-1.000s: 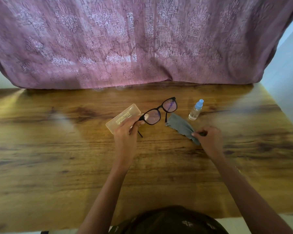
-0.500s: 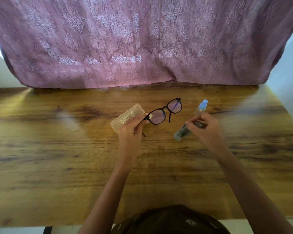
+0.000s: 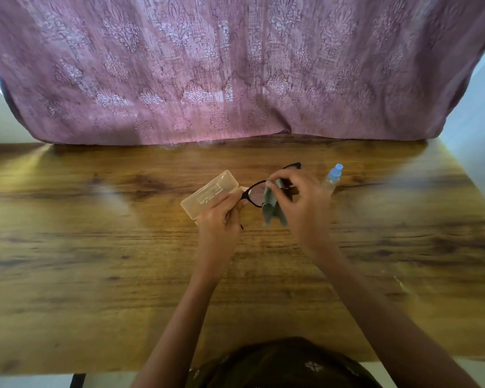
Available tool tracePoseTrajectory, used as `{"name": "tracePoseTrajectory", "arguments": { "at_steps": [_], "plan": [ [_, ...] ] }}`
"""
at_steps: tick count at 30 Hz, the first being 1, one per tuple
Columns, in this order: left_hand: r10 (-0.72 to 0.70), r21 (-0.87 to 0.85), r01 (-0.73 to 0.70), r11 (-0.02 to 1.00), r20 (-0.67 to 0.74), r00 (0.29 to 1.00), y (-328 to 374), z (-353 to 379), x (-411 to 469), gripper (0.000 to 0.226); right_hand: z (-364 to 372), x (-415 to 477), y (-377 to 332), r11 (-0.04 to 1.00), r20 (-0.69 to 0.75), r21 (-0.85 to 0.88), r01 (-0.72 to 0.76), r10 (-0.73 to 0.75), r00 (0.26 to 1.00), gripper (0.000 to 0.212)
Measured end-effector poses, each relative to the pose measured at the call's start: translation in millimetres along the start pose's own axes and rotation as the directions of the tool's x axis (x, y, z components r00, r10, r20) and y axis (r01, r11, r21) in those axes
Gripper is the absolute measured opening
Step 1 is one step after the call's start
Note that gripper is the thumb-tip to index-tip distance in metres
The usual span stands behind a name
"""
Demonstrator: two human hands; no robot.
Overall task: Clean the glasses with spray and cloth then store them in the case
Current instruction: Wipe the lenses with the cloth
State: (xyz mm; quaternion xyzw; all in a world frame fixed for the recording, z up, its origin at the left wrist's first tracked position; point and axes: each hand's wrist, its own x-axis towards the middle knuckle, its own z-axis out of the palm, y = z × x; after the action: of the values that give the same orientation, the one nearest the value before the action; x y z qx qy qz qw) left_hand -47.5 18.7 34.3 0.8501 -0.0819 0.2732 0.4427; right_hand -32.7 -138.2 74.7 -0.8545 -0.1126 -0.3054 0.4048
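Note:
Black-framed glasses (image 3: 253,195) are held above the wooden table (image 3: 95,261). My left hand (image 3: 220,219) pinches them at the left hinge. My right hand (image 3: 303,203) pinches a grey cloth (image 3: 273,211) against the near lens, and the cloth's lower end hangs loose. The right hand hides the far lens; only a corner of the frame shows above it. A clear, closed plastic case (image 3: 209,194) lies on the table just left of the glasses, partly behind my left hand. A small spray bottle (image 3: 332,177) with a blue cap stands right of my right hand.
A purple patterned curtain (image 3: 235,68) hangs down to the table's far edge. The table's right edge runs close past the bottle's side, with a pale wall (image 3: 482,113) beyond. Bare wood (image 3: 67,275) spreads to the left and toward me.
My right hand picked the cloth up off the table, carried it left and brought it onto the near lens. My left hand kept holding the glasses in about the same place.

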Motion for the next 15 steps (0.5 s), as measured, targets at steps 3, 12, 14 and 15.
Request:
{"name": "tracePoseTrajectory", "arguments": {
  "at_steps": [3,12,14,15],
  "plan": [
    [-0.003,-0.013,0.003,1.000,-0.022,1.000,0,1,0,0.024,4,-5,3,0.989,0.028,-0.104,0.108,-0.106,0.994,0.016],
    [-0.033,-0.036,0.032,0.999,-0.026,0.999,-1,5,-2,0.025,10,-25,-1,0.961,0.092,-0.176,0.215,-0.202,0.975,0.022],
    [-0.039,-0.041,0.038,0.998,-0.028,0.999,0,5,-1,0.025,13,-27,-6,0.954,0.119,-0.157,0.256,-0.239,0.964,0.026],
    [-0.040,-0.039,0.039,0.998,-0.030,0.999,0,4,-1,0.025,13,-27,-8,0.953,0.132,-0.152,0.263,-0.245,0.961,0.029]
  ]
}}
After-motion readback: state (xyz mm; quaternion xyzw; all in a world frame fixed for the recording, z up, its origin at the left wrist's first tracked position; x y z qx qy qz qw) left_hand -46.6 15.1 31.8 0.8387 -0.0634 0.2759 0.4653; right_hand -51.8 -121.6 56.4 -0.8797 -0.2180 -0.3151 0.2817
